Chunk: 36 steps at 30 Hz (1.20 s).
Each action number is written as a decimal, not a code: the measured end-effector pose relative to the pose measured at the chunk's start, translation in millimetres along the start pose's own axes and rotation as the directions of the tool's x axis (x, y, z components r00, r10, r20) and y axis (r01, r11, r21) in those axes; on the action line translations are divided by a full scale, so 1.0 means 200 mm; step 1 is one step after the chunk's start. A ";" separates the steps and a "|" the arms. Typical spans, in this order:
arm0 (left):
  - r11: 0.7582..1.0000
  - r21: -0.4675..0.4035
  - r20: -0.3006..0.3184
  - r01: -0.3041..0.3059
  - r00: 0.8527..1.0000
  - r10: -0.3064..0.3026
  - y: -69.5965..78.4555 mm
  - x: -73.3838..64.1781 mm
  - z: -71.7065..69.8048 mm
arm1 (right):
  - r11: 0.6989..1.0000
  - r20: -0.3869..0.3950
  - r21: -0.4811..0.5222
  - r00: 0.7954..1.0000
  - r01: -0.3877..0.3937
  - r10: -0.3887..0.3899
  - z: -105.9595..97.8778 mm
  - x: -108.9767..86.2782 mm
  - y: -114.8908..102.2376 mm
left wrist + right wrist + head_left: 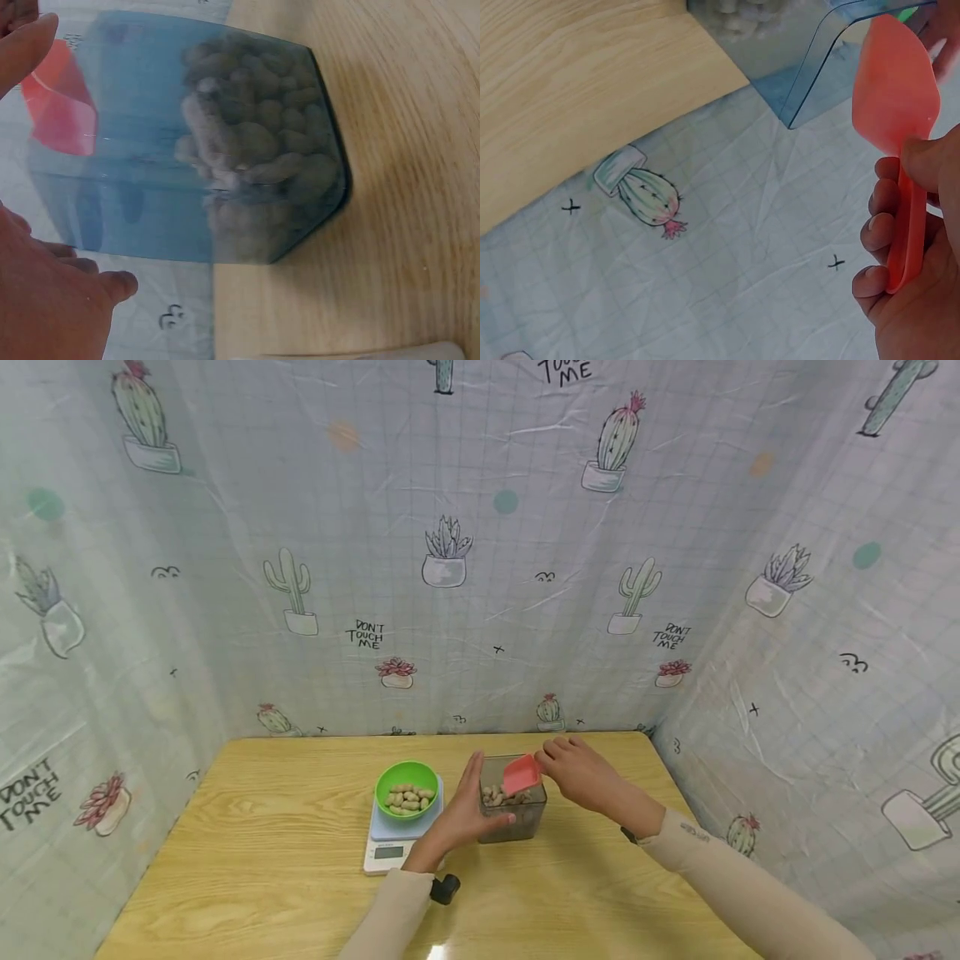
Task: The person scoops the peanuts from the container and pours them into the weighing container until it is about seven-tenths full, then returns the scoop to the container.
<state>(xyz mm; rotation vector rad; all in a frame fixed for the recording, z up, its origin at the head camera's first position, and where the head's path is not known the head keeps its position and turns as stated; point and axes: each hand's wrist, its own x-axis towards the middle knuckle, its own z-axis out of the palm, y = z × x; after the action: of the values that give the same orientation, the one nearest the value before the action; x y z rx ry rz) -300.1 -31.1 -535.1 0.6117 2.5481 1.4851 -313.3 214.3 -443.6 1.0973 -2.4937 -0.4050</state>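
Observation:
A clear, smoky plastic box [513, 827] stands on the table with peanuts [255, 127] in its lower part. My right hand [581, 774] grips the handle of a red scoop [896, 82], fingers and thumb wrapped round it. The scoop's head tilts down inside the box mouth, above the peanuts. At the box's near left corner is my left hand [467, 810], its fingers extended along the left wall and its thumb stretched across the front near the rim. The scoop shows no peanuts in it in the right wrist view.
Left of the box, a green bowl [386, 774] of peanuts sits on a white kitchen scale [372, 863] with a small display. Its numbers are too small to read. A cactus-print sheet [480, 610] hangs behind and beside the wooden table [277, 852].

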 end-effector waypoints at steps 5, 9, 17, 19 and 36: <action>0.999 -0.014 -0.006 0.036 0.999 -0.036 -0.05 0.03 0.02 | 0.998 0.068 -0.044 0.997 0.044 -0.041 0.00 0.03 0.00; 0.999 -0.010 -0.007 0.054 0.999 -0.054 -0.08 0.04 0.03 | 0.996 0.121 -0.054 0.991 0.066 -0.059 0.00 0.06 -0.01; 0.998 -0.041 -0.023 0.054 0.998 -0.055 -0.09 0.05 0.04 | 0.983 0.104 -0.119 0.987 0.136 -0.124 0.01 0.10 -0.01; 0.997 -0.050 -0.024 0.058 0.998 -0.059 -0.10 0.05 0.04 | 0.978 0.096 -0.144 0.985 0.154 -0.141 0.01 0.12 -0.01; 0.995 -0.074 0.030 0.059 0.998 -0.057 -0.10 0.04 0.04 | 0.919 0.253 -0.317 0.955 0.233 -0.155 0.07 0.17 -0.05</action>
<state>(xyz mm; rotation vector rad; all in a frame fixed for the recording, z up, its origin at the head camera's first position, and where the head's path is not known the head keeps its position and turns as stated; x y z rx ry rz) -310.7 -29.9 -554.7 0.5393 2.4546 1.5342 -334.4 184.8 -453.1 1.2110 -2.3731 -1.0336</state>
